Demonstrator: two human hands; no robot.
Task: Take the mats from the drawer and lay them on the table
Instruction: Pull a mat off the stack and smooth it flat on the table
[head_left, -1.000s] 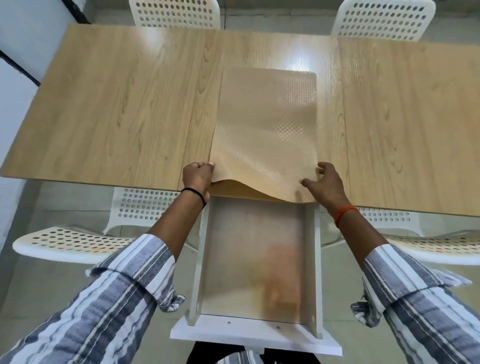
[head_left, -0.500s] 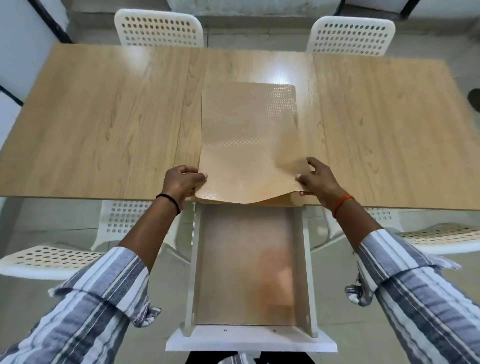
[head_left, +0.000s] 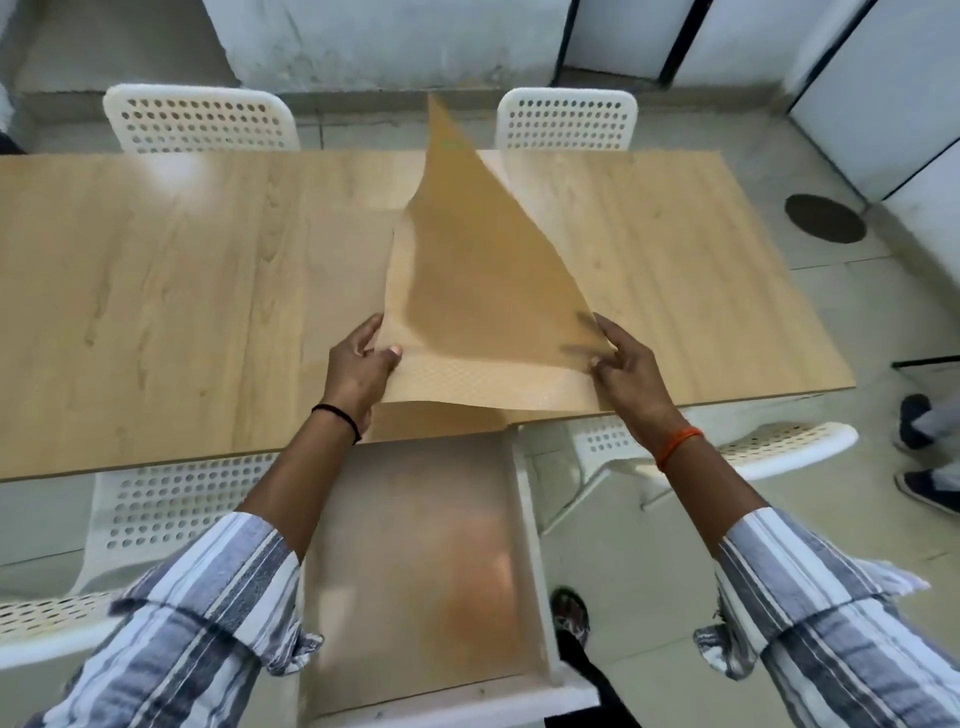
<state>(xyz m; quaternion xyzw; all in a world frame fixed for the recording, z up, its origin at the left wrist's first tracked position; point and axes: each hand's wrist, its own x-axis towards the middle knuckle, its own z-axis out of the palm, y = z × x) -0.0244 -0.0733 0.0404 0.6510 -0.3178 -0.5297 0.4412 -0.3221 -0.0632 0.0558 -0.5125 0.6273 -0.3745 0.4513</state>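
A thin tan mat (head_left: 483, 280) is raised above the wooden table (head_left: 156, 291), its far corner peaked up towards the far chairs. My right hand (head_left: 626, 371) pinches its near right corner. My left hand (head_left: 358, 371) grips the near left corner, thumb on the dotted top face. Under it another tan mat (head_left: 441, 423) lies flat on the table, its near edge sticking out over the table's edge. Below my arms the white drawer (head_left: 524, 519) stands pulled out, and only its bare pale bottom shows.
White perforated chairs stand at the far side (head_left: 200, 122) (head_left: 566, 122) and at the near side (head_left: 171, 514) (head_left: 779, 452). Another person's shoes (head_left: 924, 457) are on the floor at the right. A round floor drain (head_left: 825, 218) lies beyond the table's right end.
The mat lay flat on the table with both hands at its near corners. Now both hands have lifted it, and its far end has swung up off the table.
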